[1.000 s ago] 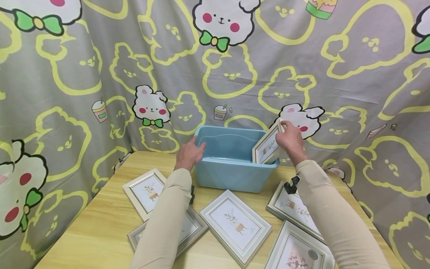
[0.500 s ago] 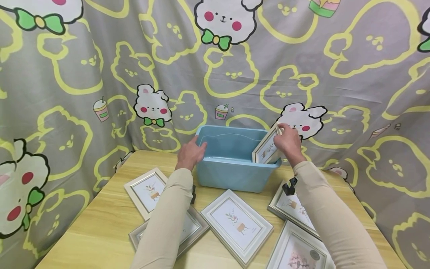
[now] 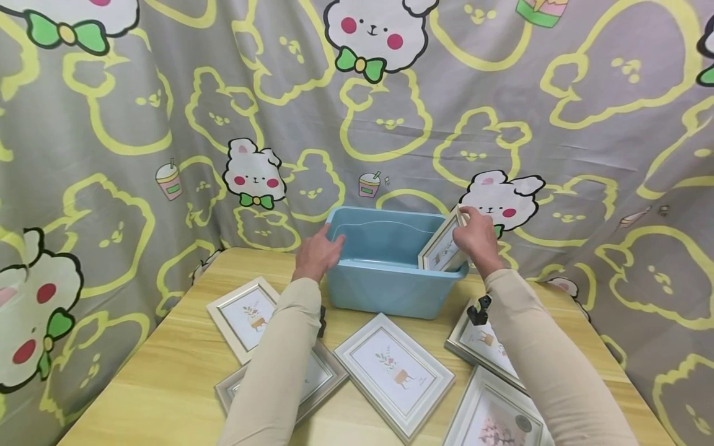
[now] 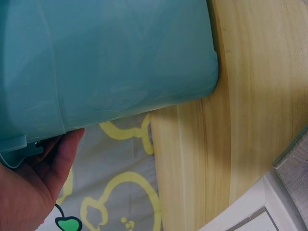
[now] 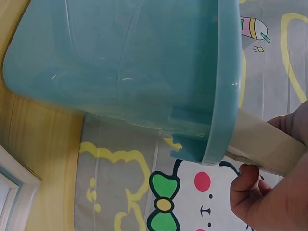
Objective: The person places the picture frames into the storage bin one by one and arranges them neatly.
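Observation:
A light blue plastic bin stands at the back of the table. My left hand grips its left end at the rim; in the left wrist view, the fingers curl up under the rim's handle lip. At the bin's right end, my right hand holds the upper part of a small picture frame with a plant print. That frame leans tilted, its lower part inside the bin and its top above the rim. From the right wrist, its pale edge shows between thumb and fingers.
Several picture frames lie flat on the wooden table: a cream one at left, a grey one partly under my left sleeve, a white one centrally, two at right. A patterned curtain hangs behind.
The held picture frame has tipped slightly lower and to the left, along with my right hand. My left hand stays at the bin's rim. The head view has shifted a little.

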A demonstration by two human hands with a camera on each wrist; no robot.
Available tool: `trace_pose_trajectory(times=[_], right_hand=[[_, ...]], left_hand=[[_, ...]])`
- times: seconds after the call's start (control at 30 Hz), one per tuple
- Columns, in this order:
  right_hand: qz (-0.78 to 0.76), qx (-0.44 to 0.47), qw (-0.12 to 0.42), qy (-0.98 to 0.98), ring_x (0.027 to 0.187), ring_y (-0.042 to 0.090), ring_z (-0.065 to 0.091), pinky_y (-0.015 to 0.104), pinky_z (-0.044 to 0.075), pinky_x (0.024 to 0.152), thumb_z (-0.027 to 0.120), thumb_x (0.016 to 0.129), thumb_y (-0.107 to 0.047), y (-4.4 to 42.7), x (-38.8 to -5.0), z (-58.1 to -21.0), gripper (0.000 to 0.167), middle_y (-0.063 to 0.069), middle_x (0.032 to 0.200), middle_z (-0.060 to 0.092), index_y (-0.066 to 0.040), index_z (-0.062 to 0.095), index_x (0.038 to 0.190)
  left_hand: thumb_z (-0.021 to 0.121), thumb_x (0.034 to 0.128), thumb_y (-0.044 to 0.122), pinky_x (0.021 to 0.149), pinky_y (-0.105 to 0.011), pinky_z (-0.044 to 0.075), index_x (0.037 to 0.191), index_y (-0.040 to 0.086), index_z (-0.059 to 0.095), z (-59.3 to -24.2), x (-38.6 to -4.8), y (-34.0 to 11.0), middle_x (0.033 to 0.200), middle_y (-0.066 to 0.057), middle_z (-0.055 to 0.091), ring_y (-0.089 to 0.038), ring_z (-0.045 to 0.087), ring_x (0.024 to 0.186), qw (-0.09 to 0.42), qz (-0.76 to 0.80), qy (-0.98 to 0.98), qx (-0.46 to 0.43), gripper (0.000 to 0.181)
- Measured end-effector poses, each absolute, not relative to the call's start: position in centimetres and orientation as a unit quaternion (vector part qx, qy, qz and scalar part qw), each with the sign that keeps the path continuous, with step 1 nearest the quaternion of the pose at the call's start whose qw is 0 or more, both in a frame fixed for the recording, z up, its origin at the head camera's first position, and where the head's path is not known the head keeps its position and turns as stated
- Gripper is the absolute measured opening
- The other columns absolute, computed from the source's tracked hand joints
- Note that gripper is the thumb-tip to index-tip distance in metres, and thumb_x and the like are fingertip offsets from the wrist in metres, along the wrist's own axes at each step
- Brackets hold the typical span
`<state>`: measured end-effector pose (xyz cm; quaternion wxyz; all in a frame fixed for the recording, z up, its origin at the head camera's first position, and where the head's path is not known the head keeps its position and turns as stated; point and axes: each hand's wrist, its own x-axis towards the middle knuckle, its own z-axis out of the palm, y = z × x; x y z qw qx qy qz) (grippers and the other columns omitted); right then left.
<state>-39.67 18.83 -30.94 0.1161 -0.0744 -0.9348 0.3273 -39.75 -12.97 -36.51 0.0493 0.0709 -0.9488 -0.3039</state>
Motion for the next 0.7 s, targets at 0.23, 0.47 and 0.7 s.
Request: trace_pose_trajectory(times=[0.23, 0.47, 0.7], right_hand=[[0.333, -0.071, 0.123, -0.932, 0.105, 0.036, 0.043, 0.046, 0.046, 0.08, 0.048, 0.081, -0.006, 18.3, -39.8, -31.6, 0.066, 0.028, 0.127, 0.043, -0.013, 0.041, 0.147], [0.329, -0.068, 0.135, -0.932, 0.108, 0.038, 0.041, 0.049, 0.041, 0.087, 0.049, 0.081, -0.008, 17.9, -40.1, -32.4, 0.064, 0.028, 0.125, 0.044, -0.013, 0.044, 0.144], [0.331, -0.073, 0.14, -0.93, 0.113, 0.039, 0.04, 0.052, 0.04, 0.093, 0.05, 0.079, -0.005, 17.6, -40.4, -33.0, 0.065, 0.028, 0.126, 0.045, -0.011, 0.046, 0.143]], left_hand=[[0.035, 0.095, 0.06, 0.11, -0.051, 0.037, 0.154, 0.026, 0.026, -36.5, -39.7, -13.1, 0.152, -0.013, 0.041, -0.037, 0.042, 0.136, 0.049, -0.306, -0.948, 0.07, 0.069], [0.036, 0.0951, 0.058, 0.11, -0.05, 0.037, 0.154, 0.026, 0.027, -36.5, -39.8, -13.0, 0.152, -0.013, 0.042, -0.037, 0.043, 0.136, 0.049, -0.31, -0.947, 0.074, 0.067], [0.036, 0.095, 0.057, 0.109, -0.05, 0.038, 0.153, 0.027, 0.027, -36.6, -39.9, -13.1, 0.151, -0.013, 0.043, -0.037, 0.045, 0.135, 0.052, -0.307, -0.947, 0.073, 0.067]])
